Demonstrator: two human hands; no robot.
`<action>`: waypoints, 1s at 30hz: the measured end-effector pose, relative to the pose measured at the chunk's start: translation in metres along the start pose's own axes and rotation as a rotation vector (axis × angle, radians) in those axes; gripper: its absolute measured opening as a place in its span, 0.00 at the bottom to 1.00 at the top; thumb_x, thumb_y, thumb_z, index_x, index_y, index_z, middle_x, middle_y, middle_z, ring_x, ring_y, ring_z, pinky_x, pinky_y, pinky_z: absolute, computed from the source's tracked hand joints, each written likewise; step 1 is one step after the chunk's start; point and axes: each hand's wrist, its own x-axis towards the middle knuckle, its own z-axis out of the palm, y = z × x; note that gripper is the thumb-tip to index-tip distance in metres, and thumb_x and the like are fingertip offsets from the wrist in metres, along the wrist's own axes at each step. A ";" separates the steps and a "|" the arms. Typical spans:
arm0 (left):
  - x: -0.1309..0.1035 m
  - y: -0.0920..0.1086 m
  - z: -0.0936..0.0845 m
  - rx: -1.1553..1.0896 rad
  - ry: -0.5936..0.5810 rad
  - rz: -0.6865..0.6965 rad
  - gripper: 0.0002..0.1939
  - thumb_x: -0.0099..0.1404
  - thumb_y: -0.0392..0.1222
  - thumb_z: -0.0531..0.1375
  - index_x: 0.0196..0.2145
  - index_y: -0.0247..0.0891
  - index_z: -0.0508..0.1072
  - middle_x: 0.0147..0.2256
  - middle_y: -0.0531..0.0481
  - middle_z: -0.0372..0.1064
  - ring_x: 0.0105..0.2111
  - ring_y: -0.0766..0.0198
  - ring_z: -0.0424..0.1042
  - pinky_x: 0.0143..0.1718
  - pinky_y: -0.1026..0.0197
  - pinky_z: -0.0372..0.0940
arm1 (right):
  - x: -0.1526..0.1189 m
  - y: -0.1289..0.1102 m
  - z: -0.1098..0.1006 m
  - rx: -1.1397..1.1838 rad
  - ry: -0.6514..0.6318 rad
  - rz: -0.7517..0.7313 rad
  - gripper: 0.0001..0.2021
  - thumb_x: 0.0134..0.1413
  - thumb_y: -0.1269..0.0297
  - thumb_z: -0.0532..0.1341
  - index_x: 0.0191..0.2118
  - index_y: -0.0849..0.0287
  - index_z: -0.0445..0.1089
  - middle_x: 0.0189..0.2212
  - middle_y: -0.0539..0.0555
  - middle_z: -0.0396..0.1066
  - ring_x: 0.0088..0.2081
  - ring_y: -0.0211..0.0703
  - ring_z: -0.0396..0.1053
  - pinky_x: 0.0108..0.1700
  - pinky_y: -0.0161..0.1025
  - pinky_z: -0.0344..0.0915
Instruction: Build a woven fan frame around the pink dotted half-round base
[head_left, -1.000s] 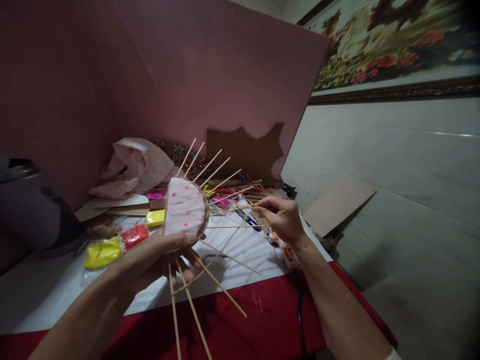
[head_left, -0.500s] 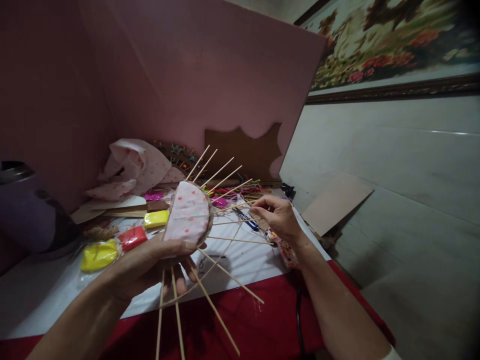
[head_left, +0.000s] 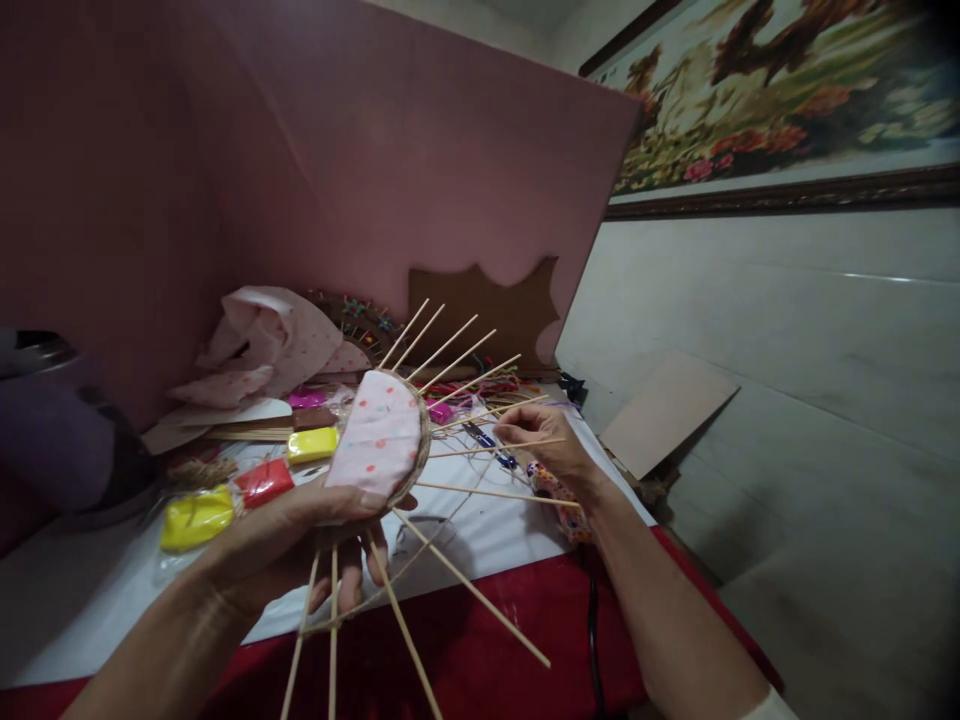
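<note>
– While the half-round panel [head_left: 379, 435] is held above the desk [head_left: 547, 600], between its front and back edges, what has changed?
– Since 0.5 s ago, the panel and its radiating sticks [head_left: 480, 596] have shifted right. The stick tip that ended at the right fingertips now extends across the right hand [head_left: 546, 428]. The fingertips therefore sit inboard of that tip; the cord [head_left: 465, 498] is probably under light tension across the sticks.
– State of the fingers?
– Right: thumb and forefinger pressed together, pinching the cord, which runs down to the lowest sticks. Left hand [head_left: 300, 530]: thumb flat on the fabric face, other fingers slightly spread behind; their contact points are partly hidden.
– Surrounding items?
– Blue-handled cutters [head_left: 507, 460] lie near the right edge. 2 yellow packets [head_left: 199, 518] and 1 red packet [head_left: 264, 482] lie toward the left. Spotted fabric [head_left: 277, 335] and cut cardboard [head_left: 480, 305] are at the back edge.
</note>
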 end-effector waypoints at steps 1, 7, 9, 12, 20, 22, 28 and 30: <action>0.000 -0.001 0.001 0.019 -0.020 -0.004 0.12 0.57 0.42 0.58 0.29 0.30 0.76 0.24 0.38 0.75 0.15 0.62 0.71 0.10 0.71 0.56 | 0.000 0.001 0.004 -0.008 -0.014 -0.001 0.14 0.39 0.55 0.67 0.23 0.61 0.70 0.21 0.48 0.65 0.24 0.34 0.58 0.25 0.33 0.56; -0.005 -0.001 0.010 0.154 0.032 0.013 0.12 0.57 0.43 0.56 0.37 0.36 0.73 0.21 0.47 0.75 0.16 0.60 0.71 0.12 0.69 0.56 | 0.004 0.012 0.010 -0.014 0.017 -0.021 0.16 0.40 0.52 0.66 0.21 0.59 0.65 0.18 0.46 0.59 0.22 0.33 0.53 0.23 0.33 0.51; -0.006 0.000 0.013 0.171 0.048 0.017 0.12 0.55 0.42 0.58 0.38 0.37 0.72 0.21 0.46 0.75 0.15 0.59 0.71 0.12 0.69 0.56 | 0.005 0.013 0.005 0.002 0.042 -0.019 0.17 0.40 0.52 0.66 0.21 0.59 0.63 0.18 0.45 0.58 0.21 0.32 0.51 0.22 0.33 0.49; -0.005 0.002 0.015 0.199 0.092 0.032 0.12 0.54 0.41 0.59 0.37 0.36 0.72 0.20 0.46 0.74 0.14 0.60 0.70 0.11 0.69 0.55 | 0.006 0.010 -0.005 0.020 0.052 -0.017 0.17 0.41 0.52 0.66 0.22 0.59 0.62 0.18 0.45 0.56 0.21 0.31 0.50 0.23 0.33 0.47; -0.008 0.007 0.014 0.238 0.116 0.010 0.13 0.55 0.43 0.58 0.38 0.36 0.69 0.19 0.47 0.74 0.14 0.62 0.69 0.11 0.70 0.53 | 0.003 0.007 -0.027 0.087 -0.091 -0.010 0.16 0.46 0.52 0.64 0.24 0.60 0.64 0.19 0.44 0.55 0.20 0.31 0.48 0.23 0.33 0.46; -0.008 0.008 0.014 0.217 0.119 0.006 0.15 0.53 0.43 0.60 0.38 0.34 0.68 0.19 0.45 0.74 0.13 0.61 0.69 0.12 0.69 0.55 | 0.003 0.008 -0.031 0.093 -0.090 -0.033 0.16 0.46 0.52 0.64 0.23 0.60 0.64 0.18 0.44 0.54 0.20 0.31 0.48 0.24 0.33 0.45; -0.004 0.007 0.015 0.230 0.138 0.008 0.16 0.52 0.40 0.60 0.39 0.33 0.67 0.18 0.45 0.73 0.12 0.61 0.68 0.13 0.67 0.57 | 0.003 0.007 -0.032 0.072 -0.049 -0.121 0.14 0.43 0.57 0.67 0.22 0.60 0.65 0.19 0.45 0.57 0.23 0.32 0.50 0.26 0.34 0.48; -0.003 0.005 0.016 0.230 0.147 0.010 0.15 0.52 0.38 0.60 0.39 0.34 0.67 0.19 0.45 0.73 0.12 0.62 0.68 0.13 0.67 0.57 | 0.003 0.007 -0.031 0.060 -0.047 -0.125 0.12 0.43 0.59 0.67 0.22 0.60 0.66 0.20 0.45 0.59 0.24 0.33 0.53 0.28 0.35 0.49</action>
